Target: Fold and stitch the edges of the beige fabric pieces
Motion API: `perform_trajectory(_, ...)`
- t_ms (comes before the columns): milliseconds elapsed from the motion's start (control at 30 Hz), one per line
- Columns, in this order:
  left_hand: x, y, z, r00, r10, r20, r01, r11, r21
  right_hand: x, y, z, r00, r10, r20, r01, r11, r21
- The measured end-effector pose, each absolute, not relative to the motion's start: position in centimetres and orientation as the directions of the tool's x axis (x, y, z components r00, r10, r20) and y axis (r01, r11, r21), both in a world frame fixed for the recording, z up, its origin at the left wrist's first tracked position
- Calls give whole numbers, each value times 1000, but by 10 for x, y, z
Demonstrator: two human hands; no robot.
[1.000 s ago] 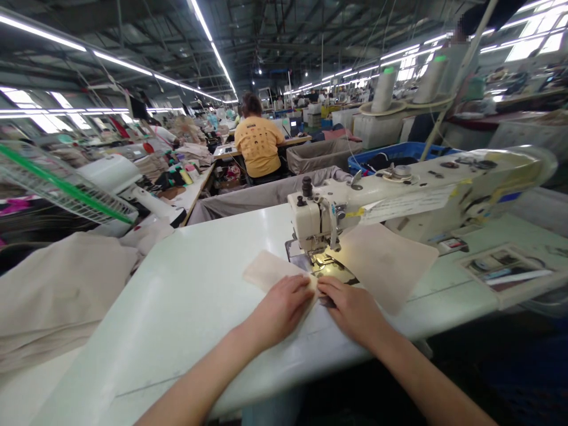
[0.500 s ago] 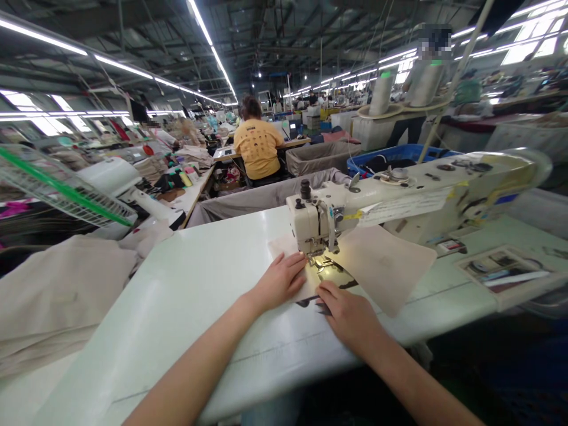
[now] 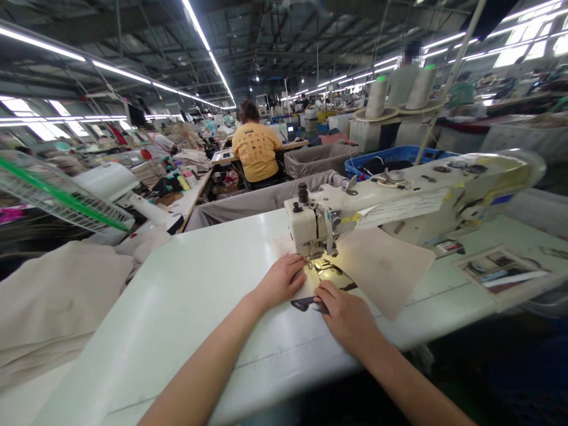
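A beige fabric piece lies under and to the right of the sewing machine head. My left hand rests on the fabric just left of the needle area, fingers stretched forward and lying flat. Close by, in front of the lit metal needle plate, my right hand is closed, thumb and fingers pinching the fabric's near edge. A dark object shows at the fabric's edge beside the right fingertips; its kind is unclear. The needle tip is too small to make out.
The pale green table extends left to heaped beige cloth and a fan. A tool tray sits at right. Thread cones and a blue basket stand behind. A person in yellow sits ahead.
The fabric by the right fingertips has shifted slightly away from me, and more of the dark object shows there. Both hands stay nearly in place. The view has shifted slightly.
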State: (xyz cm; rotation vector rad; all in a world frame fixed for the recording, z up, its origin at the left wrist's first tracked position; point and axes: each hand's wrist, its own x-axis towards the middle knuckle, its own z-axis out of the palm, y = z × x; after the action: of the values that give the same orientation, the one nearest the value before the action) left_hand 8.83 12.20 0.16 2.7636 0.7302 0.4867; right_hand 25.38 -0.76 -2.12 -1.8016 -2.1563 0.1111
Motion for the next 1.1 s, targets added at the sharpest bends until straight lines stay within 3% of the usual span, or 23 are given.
perform_trajectory(500, 89, 117, 0, 803, 536, 262, 468, -838, 281, 254, -9, -24, -138, 963, 233, 937, 203, -283)
perform_trajectory(767, 74, 100, 1, 770, 588, 249, 531, -806, 261, 257, -17, -31, -224, 927, 301, 903, 314, -293)
perform_trajectory(1100, 80, 88, 13, 790, 596, 144, 594, -802, 61, 260, -19, -40, -224, 859, 460, 896, 367, -250)
